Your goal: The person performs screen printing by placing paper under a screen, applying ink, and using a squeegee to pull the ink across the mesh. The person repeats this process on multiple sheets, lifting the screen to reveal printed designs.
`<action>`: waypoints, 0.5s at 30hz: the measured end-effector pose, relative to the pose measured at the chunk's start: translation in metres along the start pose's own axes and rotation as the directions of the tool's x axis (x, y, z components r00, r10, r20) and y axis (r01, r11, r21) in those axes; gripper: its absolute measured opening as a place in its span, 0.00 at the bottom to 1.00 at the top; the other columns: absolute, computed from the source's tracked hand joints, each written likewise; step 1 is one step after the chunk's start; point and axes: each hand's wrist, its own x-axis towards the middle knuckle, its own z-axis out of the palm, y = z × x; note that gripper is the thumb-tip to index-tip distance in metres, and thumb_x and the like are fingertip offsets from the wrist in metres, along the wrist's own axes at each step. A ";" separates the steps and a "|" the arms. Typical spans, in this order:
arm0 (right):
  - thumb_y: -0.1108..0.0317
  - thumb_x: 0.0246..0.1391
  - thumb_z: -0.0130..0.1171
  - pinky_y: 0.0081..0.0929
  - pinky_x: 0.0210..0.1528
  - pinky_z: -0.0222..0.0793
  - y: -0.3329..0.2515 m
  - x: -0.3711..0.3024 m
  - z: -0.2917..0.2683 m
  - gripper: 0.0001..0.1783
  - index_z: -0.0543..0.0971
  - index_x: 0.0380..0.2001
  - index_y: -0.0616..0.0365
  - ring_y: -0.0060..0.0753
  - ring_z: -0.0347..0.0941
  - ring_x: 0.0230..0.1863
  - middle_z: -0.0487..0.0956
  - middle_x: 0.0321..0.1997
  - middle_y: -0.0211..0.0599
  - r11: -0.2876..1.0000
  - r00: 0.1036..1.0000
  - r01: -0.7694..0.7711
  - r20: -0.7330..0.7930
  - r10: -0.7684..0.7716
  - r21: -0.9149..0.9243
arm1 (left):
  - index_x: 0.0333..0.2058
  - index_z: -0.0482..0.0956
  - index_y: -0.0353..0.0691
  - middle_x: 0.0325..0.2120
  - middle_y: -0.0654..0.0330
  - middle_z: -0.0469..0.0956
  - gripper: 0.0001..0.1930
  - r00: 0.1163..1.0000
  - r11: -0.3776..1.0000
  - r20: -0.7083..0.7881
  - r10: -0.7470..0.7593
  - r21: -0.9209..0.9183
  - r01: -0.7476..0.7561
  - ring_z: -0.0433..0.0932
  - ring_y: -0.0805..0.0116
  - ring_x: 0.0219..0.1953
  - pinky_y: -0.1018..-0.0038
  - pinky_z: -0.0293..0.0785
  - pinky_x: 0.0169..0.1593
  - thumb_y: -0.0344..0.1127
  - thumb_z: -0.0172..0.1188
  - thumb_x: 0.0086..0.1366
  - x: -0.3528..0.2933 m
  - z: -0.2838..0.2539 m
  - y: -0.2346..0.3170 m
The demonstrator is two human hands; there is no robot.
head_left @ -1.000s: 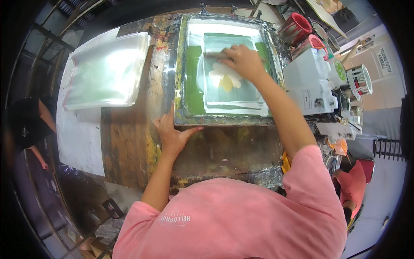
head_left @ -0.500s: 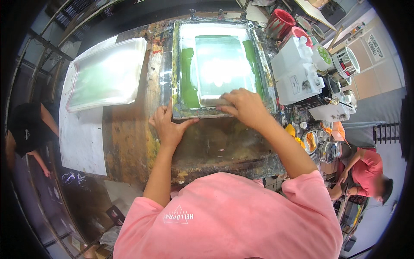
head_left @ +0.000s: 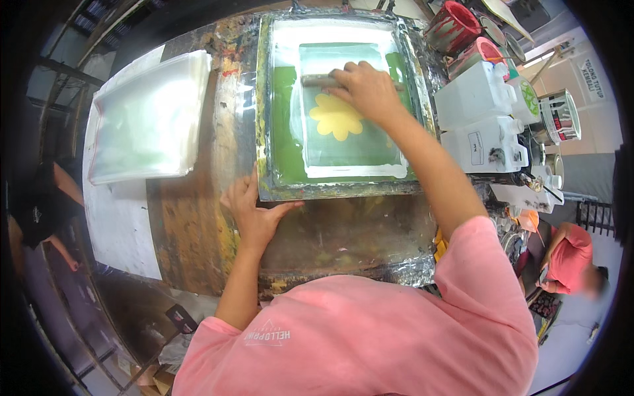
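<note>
A silk-screen frame point(head_left: 350, 192) lies on the worktable, its mesh coated green point(head_left: 285, 125) around a paler rectangle edged with white. A yellow flower shape point(head_left: 335, 117) shows within that rectangle. My right hand point(head_left: 370, 92) is closed around a squeegee point(head_left: 318, 80), which stands across the mesh just beyond the flower; my fingers cover its middle. At the frame's near left corner rests my left hand point(head_left: 253, 214), thumb stretched along the front edge and the other fingers up the left side.
Left of the frame, a stack of clear plastic sheets point(head_left: 152, 119) lies on white paper point(head_left: 125, 228). White jugs point(head_left: 472, 96) and a red-smeared pail point(head_left: 453, 28) crowd the right side. One person point(head_left: 46, 204) is at far left, another point(head_left: 569, 261) at right.
My right hand has pushed the squeegee away from me, from the near end of the mesh toward the far end. The yellow flower now shows. My left hand stays at the corner.
</note>
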 end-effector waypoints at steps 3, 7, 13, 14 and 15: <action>0.40 0.65 0.60 0.49 0.41 0.78 0.031 0.040 -0.004 0.23 0.86 0.45 0.45 0.48 0.82 0.43 0.84 0.38 0.39 0.996 0.991 0.025 0.129 -0.037 0.091 | 0.58 0.82 0.40 0.41 0.61 0.74 0.51 1.000 1.000 -0.017 0.001 0.002 -0.001 0.70 0.57 0.51 0.59 0.57 0.58 0.62 0.85 0.34 0.001 0.002 0.000; 0.38 0.66 0.57 0.49 0.43 0.75 0.047 0.075 -0.027 0.25 0.86 0.49 0.43 0.53 0.82 0.43 0.86 0.36 0.43 0.981 0.980 -0.011 0.198 -0.028 0.193 | 0.62 0.79 0.37 0.40 0.62 0.77 0.54 0.998 0.993 -0.067 -0.006 -0.120 -0.003 0.68 0.58 0.49 0.60 0.57 0.58 0.59 0.86 0.36 -0.001 0.004 -0.001; 0.36 0.65 0.56 0.51 0.37 0.81 0.032 0.030 0.003 0.25 0.83 0.43 0.45 0.48 0.84 0.41 0.84 0.36 0.37 0.998 0.998 0.061 0.013 -0.061 0.010 | 0.69 0.71 0.33 0.43 0.60 0.85 0.59 0.996 0.994 -0.067 0.057 -0.087 -0.063 0.77 0.61 0.43 0.61 0.58 0.59 0.63 0.83 0.42 -0.005 0.008 -0.006; 0.38 0.66 0.57 0.50 0.38 0.81 0.018 0.018 -0.003 0.23 0.83 0.44 0.45 0.48 0.83 0.42 0.83 0.37 0.36 0.999 0.999 0.042 0.033 -0.043 0.017 | 0.69 0.71 0.34 0.42 0.60 0.85 0.59 0.996 0.994 -0.073 0.052 -0.090 -0.059 0.77 0.61 0.43 0.61 0.58 0.59 0.63 0.83 0.42 -0.006 0.009 -0.007; 0.40 0.66 0.58 0.49 0.39 0.80 0.001 0.000 -0.013 0.22 0.83 0.44 0.45 0.48 0.82 0.43 0.83 0.38 0.35 1.000 0.998 0.019 0.053 -0.020 0.019 | 0.69 0.71 0.34 0.42 0.60 0.84 0.59 0.996 0.993 -0.078 0.053 -0.098 -0.060 0.76 0.61 0.43 0.61 0.58 0.59 0.63 0.82 0.43 -0.006 0.009 -0.008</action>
